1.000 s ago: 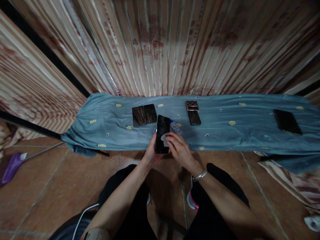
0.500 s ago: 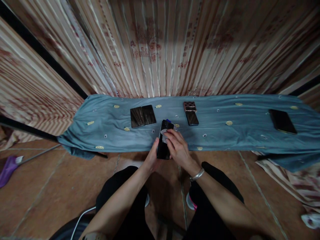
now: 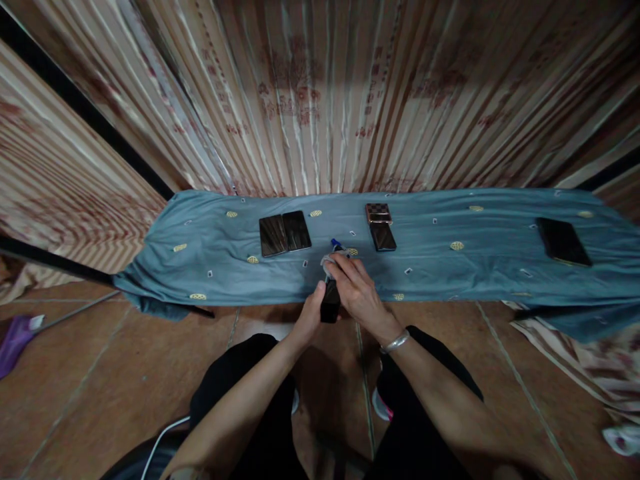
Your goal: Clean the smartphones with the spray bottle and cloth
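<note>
Holding a dark phone [image 3: 330, 305] at its lower end, the left hand [image 3: 310, 319] has its fingers clamped around the phone's edge, just off the near edge of the surface [image 3: 450, 280]. The right hand [image 3: 356, 291] lies over the phone's upper part, fingers closed on a small crumpled wipe [image 3: 329, 261] pressed to it. A blue-tipped item [image 3: 335, 244] peeks out at 12 o'clock from the hands. Two phones [image 3: 285, 234] lie side by side at 11 o'clock, a stacked pair [image 3: 381, 226] at 1 o'clock, and another phone [image 3: 563, 241] well apart at 3 o'clock. A striped curtain [image 3: 320, 100] hangs behind.
</note>
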The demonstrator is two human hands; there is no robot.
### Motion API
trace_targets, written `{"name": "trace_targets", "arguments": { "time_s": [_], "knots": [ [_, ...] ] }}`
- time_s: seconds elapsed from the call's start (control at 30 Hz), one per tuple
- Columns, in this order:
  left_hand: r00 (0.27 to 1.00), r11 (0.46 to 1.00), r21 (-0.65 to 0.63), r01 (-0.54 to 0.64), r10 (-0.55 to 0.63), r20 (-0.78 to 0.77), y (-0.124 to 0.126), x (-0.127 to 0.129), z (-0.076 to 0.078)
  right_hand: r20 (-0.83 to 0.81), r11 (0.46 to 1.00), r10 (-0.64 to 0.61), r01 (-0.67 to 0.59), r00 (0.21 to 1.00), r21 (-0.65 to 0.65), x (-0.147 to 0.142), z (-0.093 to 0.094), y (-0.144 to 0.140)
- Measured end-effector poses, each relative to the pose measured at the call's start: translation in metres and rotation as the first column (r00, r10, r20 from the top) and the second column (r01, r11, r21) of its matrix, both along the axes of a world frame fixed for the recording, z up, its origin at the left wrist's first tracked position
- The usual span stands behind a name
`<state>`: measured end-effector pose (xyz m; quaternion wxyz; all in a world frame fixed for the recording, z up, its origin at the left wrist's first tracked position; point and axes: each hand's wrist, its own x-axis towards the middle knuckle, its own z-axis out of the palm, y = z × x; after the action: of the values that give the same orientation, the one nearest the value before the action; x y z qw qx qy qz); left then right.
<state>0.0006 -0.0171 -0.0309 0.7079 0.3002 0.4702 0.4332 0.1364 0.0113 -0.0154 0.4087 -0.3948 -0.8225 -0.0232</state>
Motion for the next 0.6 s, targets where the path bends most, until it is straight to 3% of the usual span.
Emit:
{"name": "trace_targets", "arguments": {
  "time_s": [0.13, 0.6],
  "knots": [
    [0.995, 0.999, 0.032, 0.014, -0.011, -0.101, -0.003, 0.002, 0.003, -0.047, 0.999, -0.042, 0.041, 0.998, -0.008, 0.005, -0.002, 0.011],
    [0.997, 1.0, 0.023, 0.007, -0.005, -0.072, -0.01, 0.006, 0.014, -0.171, 0.98, -0.126, 0.096, 0.977, -0.175, 0.015, -0.014, 0.027]
  ]
}}
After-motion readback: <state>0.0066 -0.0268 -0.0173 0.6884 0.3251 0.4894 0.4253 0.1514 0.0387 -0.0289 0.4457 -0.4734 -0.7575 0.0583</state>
